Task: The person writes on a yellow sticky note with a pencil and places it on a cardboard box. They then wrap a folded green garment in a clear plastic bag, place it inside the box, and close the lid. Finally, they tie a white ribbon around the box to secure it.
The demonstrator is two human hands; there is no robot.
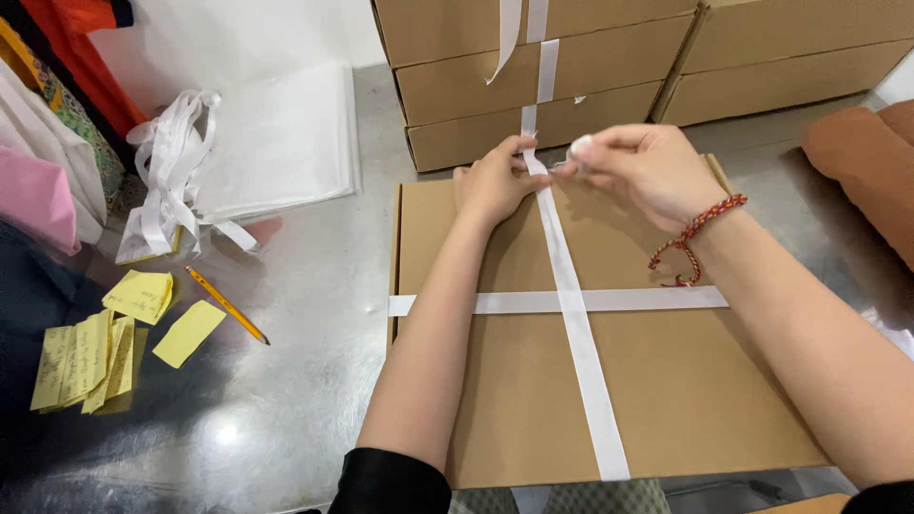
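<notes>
A flat cardboard box point(590, 381) lies on the steel table point(286, 381), close in front of the person, with white tape point(571, 305) crossed over its lid, one strip running side to side and one running front to back. Both hands are together at the far edge. The left hand point(490, 181) presses the long strip down with its fingertips. The right hand point(643, 171), with a red cord on its wrist, is pinched shut on the tape where it leaves the lid; something small and white shows at its fingertips, but I cannot tell what.

From where I stand, the risk is slack. If the left fingers lift while the right pulls, the long strip may slide sideways off the crossing and go loose. A hard pull might also twist the tape or crease the lid's edge. The strip runs on up the stacked boxes point(533, 86) behind, so a tug may drag on those too.
</notes>
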